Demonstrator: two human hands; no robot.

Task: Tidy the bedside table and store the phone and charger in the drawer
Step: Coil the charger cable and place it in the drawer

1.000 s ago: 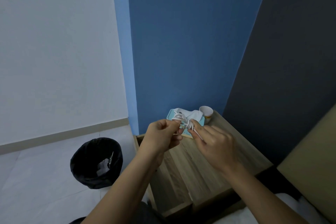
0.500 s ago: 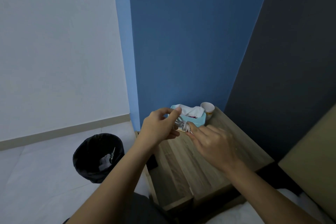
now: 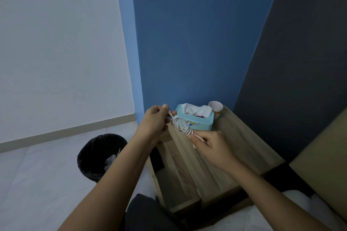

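At mid-frame, above the wooden bedside surface (image 3: 234,148), both hands pinch the coiled white charger cable (image 3: 181,125): left hand (image 3: 156,121) its upper end, right hand (image 3: 210,145) the wrapped lower end. To finish well, I'd keep the loops taut while tucking the loose tail, so the bundle holds for the drawer.

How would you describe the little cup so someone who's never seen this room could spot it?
Find the wooden bedside table against the blue wall. At its back edge sits a teal tissue box; the cup stands just right of it. It is small, white and open-topped, with a yellow band near its base.
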